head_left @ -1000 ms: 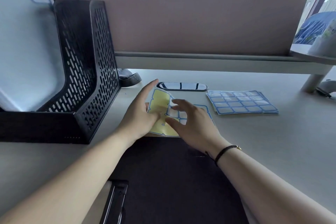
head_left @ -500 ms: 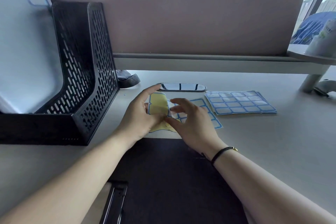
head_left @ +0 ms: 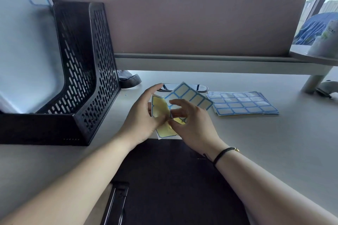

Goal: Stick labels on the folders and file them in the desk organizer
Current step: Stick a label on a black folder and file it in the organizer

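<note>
Head view: the left hand (head_left: pixel 142 117) grips a partly used label sheet with blue-bordered stickers and yellow backing (head_left: pixel 190 97), lifted off the pale tabletop (head_left: pixel 256 142) near its middle, while the right hand (head_left: pixel 192 124) pinches at the sheet's lower part with thumb and curled fingers, apparently on one label; the label itself is hidden between the fingertips. The step in hand is judged to be peeling a label. A black flat folder (head_left: pixel 173 184) lies at the near edge, just below both hands, its upper face bare. The black perforated desk organizer (head_left: pixel 87 71) stands at the left edge, a pale folder (head_left: pixel 27 51) already filed in it. A stack of full label sheets (head_left: pixel 243 103) rests right of the hands. The next move calls for freeing the label cleanly, then pressing it flat on the black folder.
</note>
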